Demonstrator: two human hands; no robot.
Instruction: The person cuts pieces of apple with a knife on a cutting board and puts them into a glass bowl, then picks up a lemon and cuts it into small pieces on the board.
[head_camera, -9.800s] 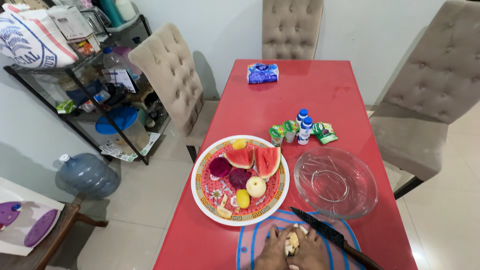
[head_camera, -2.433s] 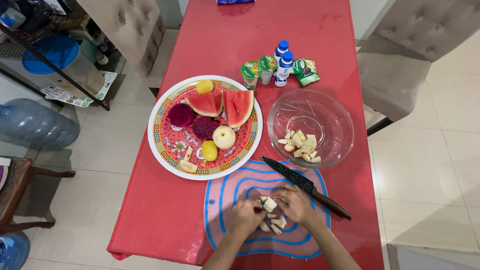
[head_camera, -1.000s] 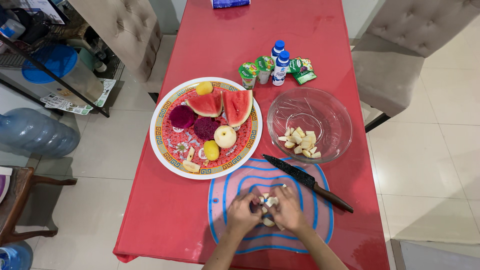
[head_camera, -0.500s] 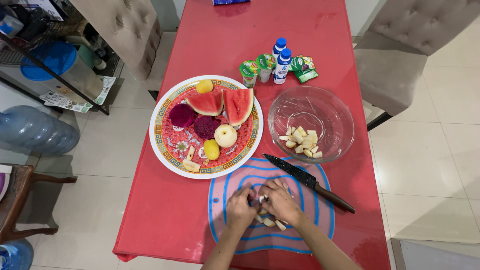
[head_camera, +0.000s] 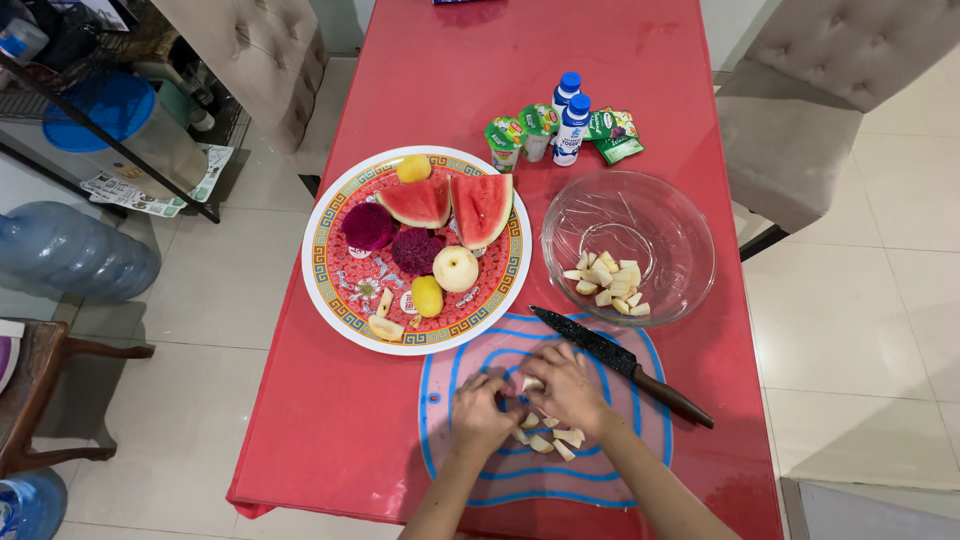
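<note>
Near the table's front edge, on the pink-and-blue plastic cutting mat (head_camera: 600, 470), the left hand (head_camera: 478, 412) and right hand (head_camera: 566, 386) cup together around pale cut fruit chunks (head_camera: 545, 440), fingers curled on some while others lie loose. The chunks look light, wet and slippery, and probably bruise easily, so scooping from beneath suits best. A black knife (head_camera: 600, 352) lies beside the clear glass bowl (head_camera: 680, 240).

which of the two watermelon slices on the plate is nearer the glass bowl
The right-hand slice, the taller wedge at the plate's edge facing the glass bowl; the other slice lies further left.
</note>
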